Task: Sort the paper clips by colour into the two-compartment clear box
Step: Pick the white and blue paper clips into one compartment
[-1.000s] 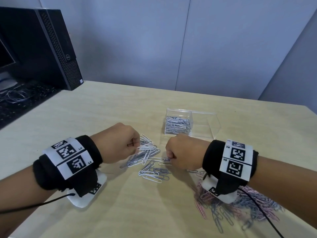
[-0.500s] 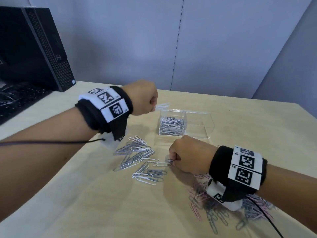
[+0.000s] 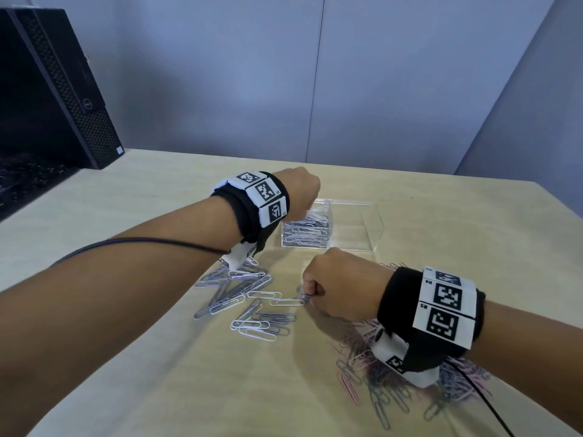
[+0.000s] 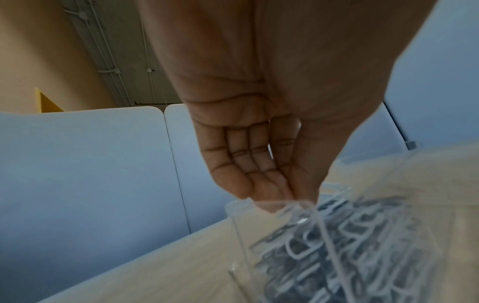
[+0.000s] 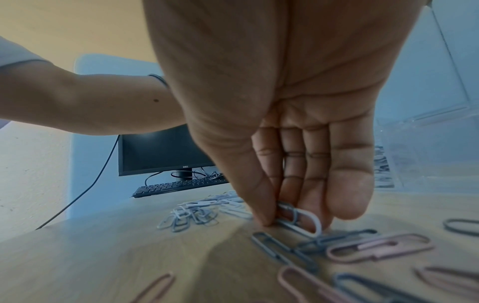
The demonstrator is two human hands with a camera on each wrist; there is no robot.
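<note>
Tabletop point(image 3: 126, 357) clips point(image 3: 394, 370) lie partly hidden beneath right hand point(image 3: 340, 287).

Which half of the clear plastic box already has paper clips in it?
The left compartment, under the left hand, holds pale clips; the right compartment looks empty.

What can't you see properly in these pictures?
- Left hand fingertips: the head view shows only its back; in the left wrist view the clear box rim covers them, so whether a clip is held is unclear.
- Clips in the box: blurred in the left wrist view; shades hard to tell.
- Mixed pile: partly hidden by the right wrist band in the head view.
</note>
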